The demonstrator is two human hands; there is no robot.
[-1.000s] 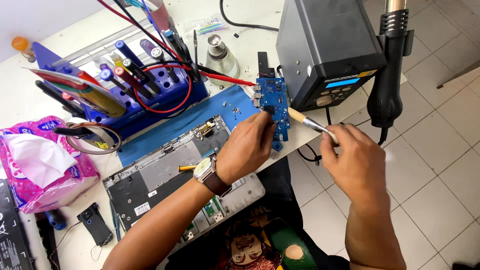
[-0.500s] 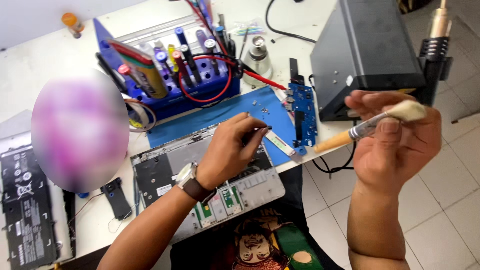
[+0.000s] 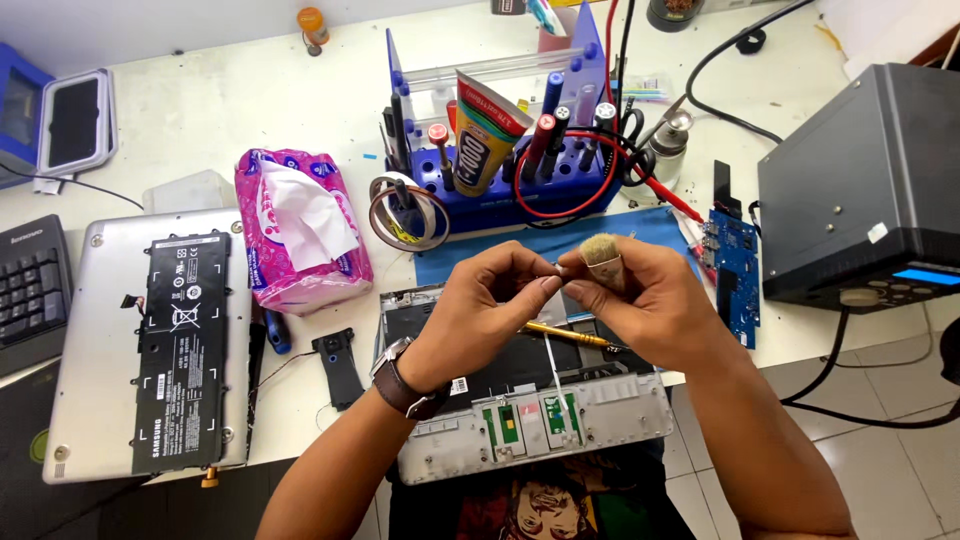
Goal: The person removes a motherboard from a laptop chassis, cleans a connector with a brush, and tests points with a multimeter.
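Above the opened laptop chassis (image 3: 530, 410), both hands meet at chest height. Right hand (image 3: 645, 305) is closed round a small brush (image 3: 600, 255), pale bristle tuft sticking up past the thumb, handle hidden in the fist. Left hand (image 3: 490, 305) has thumb + forefinger pinched narrow right at the bristles' side; whether sth tiny sits between the tips, can't tell. Brown-strapped watch (image 3: 400, 375) on the left wrist.

Just under the hands, a thin yellow-handled tool (image 3: 560, 333) lies across the chassis' dark inner part. Chassis rests at the table's near edge, partly on a blue work mat (image 3: 470, 260). Behind the mat: blue tool rack (image 3: 500, 165) w/ pens, drivers, a squeezed glue tube (image 3: 487, 140), red lead (image 3: 545, 205) looping thru it, and tape rolls (image 3: 408, 212) leaning on its left end. Small metal pot (image 3: 668, 140) to the rack's right.

Right side: blue circuit board (image 3: 738, 275) near the table edge, next to a dark grey box unit (image 3: 860, 180) w/ a lit blue display; black cables drop off to a pale tiled floor (image 3: 890, 470).

Left side: pink tissue pack (image 3: 295, 235), white sheet poking out. Small black part (image 3: 338, 365) betw. pack and chassis. Further left, silver laptop shell (image 3: 100, 340) face-down w/ a black battery (image 3: 182, 350) on it, then a black keyboard (image 3: 30, 295) at the frame edge. Far corner has a tablet-like device (image 3: 75, 125) and a small orange-capped bottle (image 3: 312, 22).

Table (image 3: 200, 110) is off-white, crowded, brightly lit.
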